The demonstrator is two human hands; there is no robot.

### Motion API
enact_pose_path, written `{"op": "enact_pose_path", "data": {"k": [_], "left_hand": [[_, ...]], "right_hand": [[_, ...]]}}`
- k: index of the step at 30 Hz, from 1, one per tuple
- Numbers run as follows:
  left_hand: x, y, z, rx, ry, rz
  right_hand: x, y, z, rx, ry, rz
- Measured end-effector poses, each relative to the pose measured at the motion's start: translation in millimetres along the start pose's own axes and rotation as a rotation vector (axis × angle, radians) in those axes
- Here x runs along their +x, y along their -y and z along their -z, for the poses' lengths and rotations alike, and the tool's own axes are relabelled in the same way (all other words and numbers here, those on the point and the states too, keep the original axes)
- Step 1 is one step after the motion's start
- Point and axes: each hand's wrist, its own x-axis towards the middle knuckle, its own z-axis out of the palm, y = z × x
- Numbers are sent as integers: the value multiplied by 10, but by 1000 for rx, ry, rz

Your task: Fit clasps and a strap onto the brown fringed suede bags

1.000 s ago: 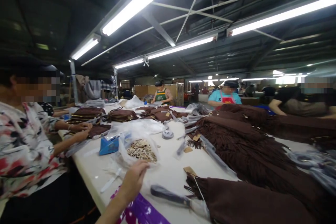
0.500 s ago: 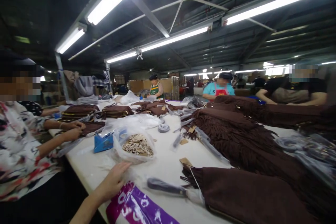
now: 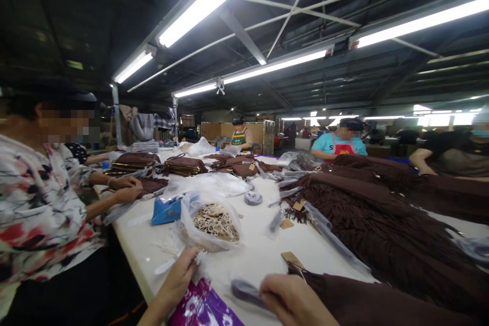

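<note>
My left hand (image 3: 180, 274) is closed, fingertips pinched at a small whitish, frayed-looking bunch I cannot make out. Just below lies a purple plastic bag (image 3: 208, 300) with white print. My right hand (image 3: 292, 293), somewhat blurred, has its fingers curled over the right part of a dark plastic-wrapped strap (image 3: 246, 291). Beside that hand lies a dark brown fabric bag (image 3: 355, 298), with a brown card tag (image 3: 292, 260) at its near-left corner. Ahead of my left hand stands a clear plastic bag (image 3: 187, 221) holding many cream strings (image 3: 214, 220).
A blue box (image 3: 167, 210) and a grey roll (image 3: 252, 197) sit on the white table (image 3: 263, 229). Brown fringed bags (image 3: 355, 209) cover the right side. At left, a co-worker's hands (image 3: 128, 188) are on brown fabric. Other people work across the table.
My right hand has come into view over the wrapped strap. The whole view has swung a little left. My left hand stays by the purple bag, its fingers more pinched.
</note>
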Motion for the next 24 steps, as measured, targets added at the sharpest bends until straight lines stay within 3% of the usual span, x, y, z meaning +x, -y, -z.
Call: {"op": "enact_pose_path", "data": {"k": [4, 8, 12, 24], "left_hand": [[-3, -27, 6, -25, 13, 0], [4, -53, 14, -35, 22, -13], [7, -72, 12, -43, 29, -30], [-29, -153, 34, -3, 35, -44]], "right_hand": [[739, 301, -425, 186, -101, -32], [1063, 485, -774, 175, -114, -66], [1164, 546, -892, 161, -89, -78], [1119, 410, -814, 136, -80, -104]]}}
